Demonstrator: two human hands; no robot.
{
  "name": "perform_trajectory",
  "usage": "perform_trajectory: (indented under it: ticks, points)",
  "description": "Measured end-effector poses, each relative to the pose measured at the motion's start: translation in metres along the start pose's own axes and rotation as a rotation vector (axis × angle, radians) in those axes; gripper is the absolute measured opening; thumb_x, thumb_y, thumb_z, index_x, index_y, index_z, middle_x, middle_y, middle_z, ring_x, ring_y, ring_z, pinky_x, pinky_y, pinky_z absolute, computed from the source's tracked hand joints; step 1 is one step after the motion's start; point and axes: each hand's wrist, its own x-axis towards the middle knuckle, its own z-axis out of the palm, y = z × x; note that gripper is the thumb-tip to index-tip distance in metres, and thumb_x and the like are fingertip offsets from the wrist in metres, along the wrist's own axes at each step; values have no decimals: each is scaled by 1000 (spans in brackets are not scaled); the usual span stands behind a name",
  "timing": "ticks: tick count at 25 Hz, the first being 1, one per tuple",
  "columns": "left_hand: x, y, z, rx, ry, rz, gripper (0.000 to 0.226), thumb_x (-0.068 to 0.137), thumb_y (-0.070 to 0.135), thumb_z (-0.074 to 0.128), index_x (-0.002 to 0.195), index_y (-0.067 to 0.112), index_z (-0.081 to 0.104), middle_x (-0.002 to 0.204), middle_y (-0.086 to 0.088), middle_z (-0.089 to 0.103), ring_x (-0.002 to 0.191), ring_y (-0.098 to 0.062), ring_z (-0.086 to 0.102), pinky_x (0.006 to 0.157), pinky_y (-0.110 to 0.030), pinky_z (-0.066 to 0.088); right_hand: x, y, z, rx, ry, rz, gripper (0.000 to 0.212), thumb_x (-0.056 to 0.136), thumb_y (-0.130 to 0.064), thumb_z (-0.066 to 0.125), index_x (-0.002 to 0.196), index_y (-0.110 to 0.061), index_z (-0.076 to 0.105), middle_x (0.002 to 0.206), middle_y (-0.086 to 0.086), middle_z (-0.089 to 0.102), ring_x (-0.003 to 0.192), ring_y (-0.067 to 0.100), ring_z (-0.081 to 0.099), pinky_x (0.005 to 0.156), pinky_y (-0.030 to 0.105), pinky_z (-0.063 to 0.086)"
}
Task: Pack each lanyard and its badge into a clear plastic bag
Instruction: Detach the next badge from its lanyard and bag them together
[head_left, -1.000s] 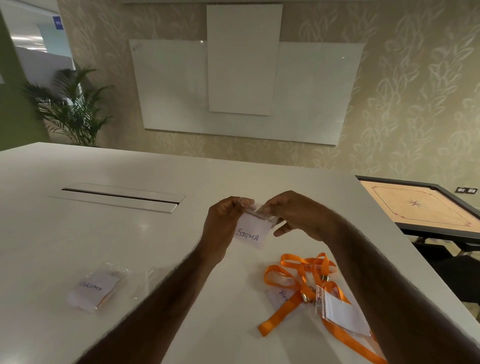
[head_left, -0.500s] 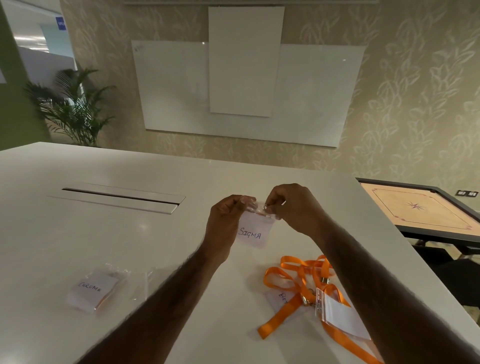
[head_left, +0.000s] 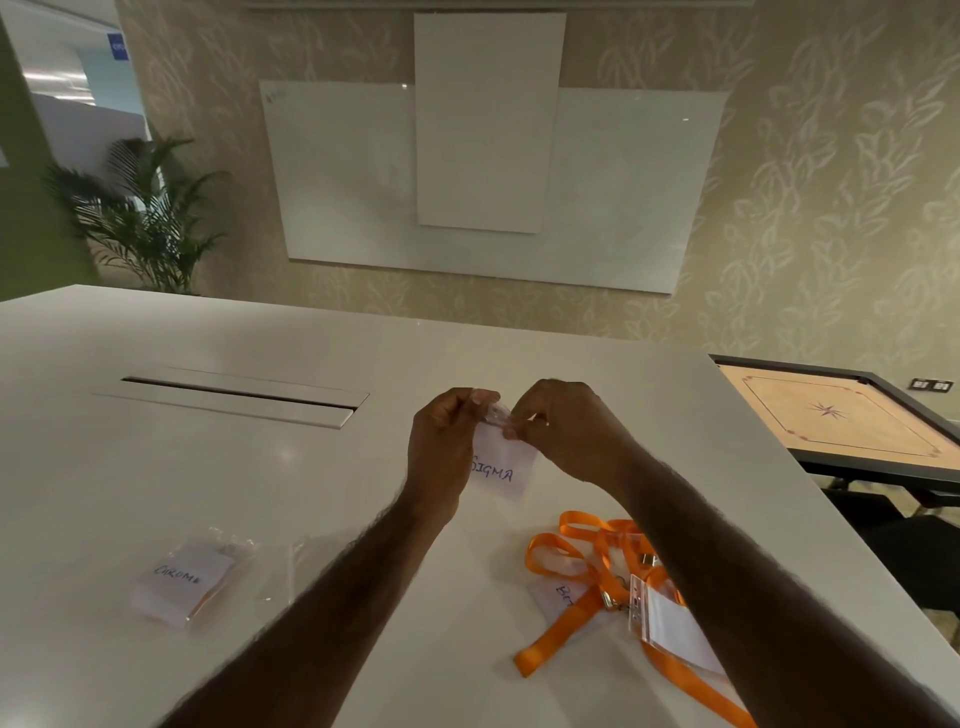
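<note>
The wide white desk (head_left: 208, 493) carries a loose orange fabric lanyard (head_left: 561, 629) at the right. Above the desk hangs a small clear plastic bag (head_left: 506, 467) with a white card reading "SIGMA". The fingers of the left hand (head_left: 441, 447) and the right hand (head_left: 566, 431) pinch its top edge.

White table (head_left: 156, 467), packed "Chrome" bag (head_left: 182, 579), orange lanyards (head_left: 587, 566) with clear badge holder (head_left: 670, 623), "Be…" card (head_left: 556, 597).

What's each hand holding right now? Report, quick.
Left hand: pinches the top edge of the SIGMA bag.
Right hand: pinches the same top edge.
</note>
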Motion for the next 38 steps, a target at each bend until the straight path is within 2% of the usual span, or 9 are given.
perform_trajectory:
  ticks: [5, 9, 15, 17, 23, 26, 30, 33, 38]
  points:
    - [0, 7, -1, 53, -13, 6, 17, 99, 21, 60, 94, 17, 76, 92, -2, 77, 81, -18, 71, 71, -33, 55, -1, -8, -4, 247, 85, 109, 14, 77, -17, 86, 71, -21, 74, 90, 0, 69, 70, 28, 71, 62, 50, 61]
    - [6, 12, -4, 118, -177, -104, 12, 94, 26, 68, 88, 22, 78, 91, -6, 77, 83, -24, 71, 73, -40, 53, 0, -9, -3, 202, 126, 114, 15, 73, -21, 89, 74, -19, 74, 91, -3, 70, 78, 20, 68, 68, 43, 61]
    - [3, 16, -2, 135, -141, -126, 19, 94, 20, 65, 81, 27, 77, 87, -3, 78, 79, -24, 71, 69, -35, 51, -2, -1, -13, 270, -100, 170, 14, 92, -22, 71, 90, -12, 80, 95, 15, 74, 80, 32, 71, 68, 49, 58]
    - [1, 14, 1, 138, -146, -123, 17, 94, 18, 65, 84, 23, 77, 86, -3, 78, 77, -23, 72, 68, -33, 52, -1, -2, -18, 228, -98, 185, 13, 90, -17, 71, 84, -8, 79, 88, 20, 73, 70, 27, 65, 62, 41, 53]
    - [6, 17, 0, 213, -216, -124, 3, 82, 21, 76, 80, 23, 75, 83, -2, 77, 75, -23, 71, 66, -31, 51, -4, -6, -14, -5, 72, 120, 18, 91, -9, 59, 81, -7, 74, 77, -7, 70, 69, 13, 64, 57, 26, 48]
    - [7, 21, 1, 198, -182, -129, 4, 78, 25, 74, 80, 22, 75, 85, -3, 77, 78, -28, 72, 69, -35, 52, -5, -4, -12, 76, 61, 92, 14, 92, -15, 65, 78, -15, 69, 79, -10, 67, 72, 12, 62, 57, 22, 44]
    - [8, 23, 2, 226, -166, -126, 9, 92, 18, 69, 84, 17, 73, 78, 3, 74, 69, -14, 66, 65, -26, 48, -7, 1, -16, 187, 78, 76, 18, 82, -7, 75, 79, -22, 66, 79, -6, 68, 68, 8, 56, 60, 21, 41]
    - [12, 23, -1, 255, -220, -102, 10, 92, 9, 66, 86, 13, 73, 89, -4, 76, 81, -21, 69, 75, -29, 51, -7, 1, -15, 267, 76, 134, 23, 79, -7, 79, 90, -21, 65, 77, 4, 70, 64, 13, 59, 54, 24, 42]
    - [9, 24, 0, 255, -253, -87, 6, 86, 12, 74, 85, 13, 79, 88, -2, 79, 85, -22, 72, 78, -32, 53, -7, 3, -18, 224, 93, 106, 10, 79, -3, 78, 79, -13, 78, 70, -12, 71, 63, -3, 63, 58, 12, 46]
